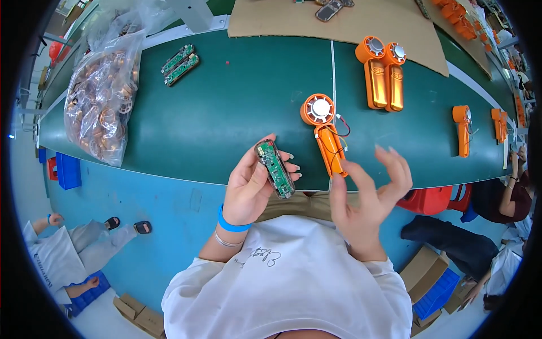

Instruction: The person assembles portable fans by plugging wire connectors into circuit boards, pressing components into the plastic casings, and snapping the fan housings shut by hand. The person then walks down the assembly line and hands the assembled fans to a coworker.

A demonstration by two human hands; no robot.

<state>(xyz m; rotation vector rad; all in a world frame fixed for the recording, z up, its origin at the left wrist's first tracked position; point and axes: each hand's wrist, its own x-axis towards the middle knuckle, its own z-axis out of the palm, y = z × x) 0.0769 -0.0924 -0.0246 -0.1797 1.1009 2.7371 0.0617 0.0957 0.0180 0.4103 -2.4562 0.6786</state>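
Observation:
My left hand (248, 186) grips a small elongated casing holding a green circuit board (275, 169), its component side facing up. The thumb presses along one edge while the fingers curl behind. To its right lies an orange handheld fan (319, 109) with a round silver-centred head. Its handle (330, 150) is open, with red, black and yellow wires and a small white connector trailing out. My right hand (370, 195) hovers by the lower end of that handle. Its thumb and forefinger are near the tip, the other fingers spread; whether they touch the fan is unclear.
Two orange fans with shiny covers (384, 79) lie farther right; more fans (462, 130) are at the far right. Two green circuit boards (180, 65) and a plastic bag of copper-coloured parts (103, 101) are on the left. Cardboard (339, 22) covers the back. People sit on both sides.

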